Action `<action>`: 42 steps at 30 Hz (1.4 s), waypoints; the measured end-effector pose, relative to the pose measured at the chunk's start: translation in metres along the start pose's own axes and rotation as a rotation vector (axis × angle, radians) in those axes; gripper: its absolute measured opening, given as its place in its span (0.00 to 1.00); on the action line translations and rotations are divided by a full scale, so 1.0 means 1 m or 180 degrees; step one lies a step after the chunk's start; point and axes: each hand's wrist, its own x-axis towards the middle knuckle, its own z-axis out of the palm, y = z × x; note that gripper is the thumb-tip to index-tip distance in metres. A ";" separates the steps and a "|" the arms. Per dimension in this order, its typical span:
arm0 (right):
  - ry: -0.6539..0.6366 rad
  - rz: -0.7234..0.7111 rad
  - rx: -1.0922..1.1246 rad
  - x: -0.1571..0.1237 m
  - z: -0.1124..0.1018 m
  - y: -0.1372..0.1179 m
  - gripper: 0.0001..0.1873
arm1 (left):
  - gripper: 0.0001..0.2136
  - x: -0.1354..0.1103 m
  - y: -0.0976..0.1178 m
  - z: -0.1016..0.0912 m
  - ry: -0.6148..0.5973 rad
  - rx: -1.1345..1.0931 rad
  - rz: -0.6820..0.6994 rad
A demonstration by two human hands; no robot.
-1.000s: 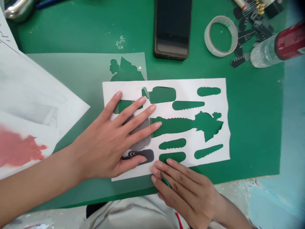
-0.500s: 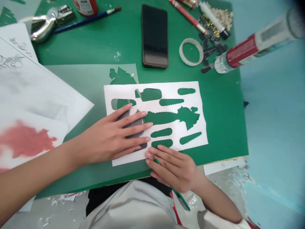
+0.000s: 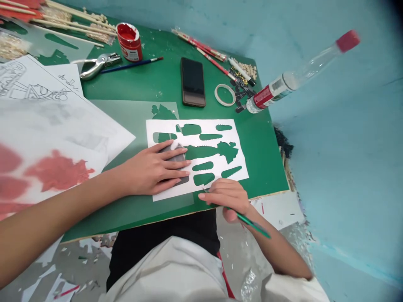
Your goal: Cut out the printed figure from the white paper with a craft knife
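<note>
A white paper sheet [image 3: 217, 163] with cut-out shapes lies flat, a slim green-handled tool [image 3: 253, 225] slanting by its near edge.

The left arm [image 3: 72, 209] stretches in low from the side, bare, its left hand [image 3: 157, 167] palm down with fingers spread and pointing right. The right arm [image 3: 277, 247] bends at the elbow; the right hand [image 3: 228, 195] is curled in a grip, fingertips pointing left.

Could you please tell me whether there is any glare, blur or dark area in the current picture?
Head view: pale sheen on the lower screen of the phone, bright highlights on the metal hole punch; also head view: the right hand looks slightly soft, and the picture's upper right corner is dark.
</note>
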 end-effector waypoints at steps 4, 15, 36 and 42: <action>0.0117 0.0580 0.0185 0.015 -0.010 -0.004 0.48 | 0.18 0.000 0.000 -0.002 -0.0046 -0.0066 0.0015; -0.0907 -0.0150 0.0474 0.069 -0.006 0.045 0.28 | 0.24 0.000 0.000 -0.005 -0.0148 -0.0221 0.0048; -0.1532 -0.0593 0.0482 0.084 0.006 0.065 0.26 | 0.28 0.002 0.001 -0.012 -0.0313 -0.0136 -0.0048; -0.1580 -0.0513 0.0496 0.085 0.005 0.064 0.27 | 0.27 0.004 0.000 -0.011 -0.0293 -0.0139 -0.0009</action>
